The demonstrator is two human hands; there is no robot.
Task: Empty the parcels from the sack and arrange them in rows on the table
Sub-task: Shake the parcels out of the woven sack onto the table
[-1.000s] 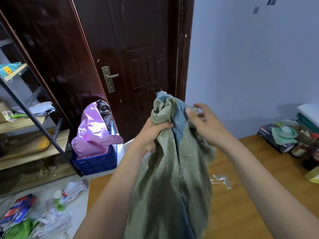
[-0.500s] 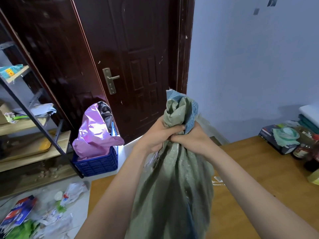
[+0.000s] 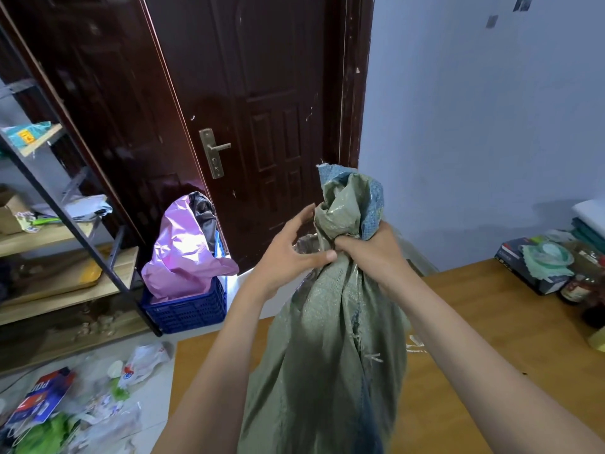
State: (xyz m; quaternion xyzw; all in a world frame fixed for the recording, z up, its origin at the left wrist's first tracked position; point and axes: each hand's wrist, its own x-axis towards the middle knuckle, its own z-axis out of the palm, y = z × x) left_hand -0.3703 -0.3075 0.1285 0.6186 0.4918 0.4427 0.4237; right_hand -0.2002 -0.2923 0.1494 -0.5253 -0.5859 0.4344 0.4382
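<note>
Off comes the left hand [image 3: 288,253]: half a second ago it was clenched on the neck, and now its fingers are spread, only the thumb tip touching the bunched cloth. Right hand [image 3: 370,249] has stayed put, fist closed tight around the gathered neck of the sack [image 3: 327,348]. That reads as the mouth about to be worked open, so emptying has not begun.

From the head camera, the only view: one green woven sack stands upright at centre frame, its base on the wooden table [image 3: 491,322] at lower right. Parcels on the table: zero; any inside are hidden. Two hands, one sack. One blue crate [image 3: 186,309] with pink wrap sits by the door, left of centre.
</note>
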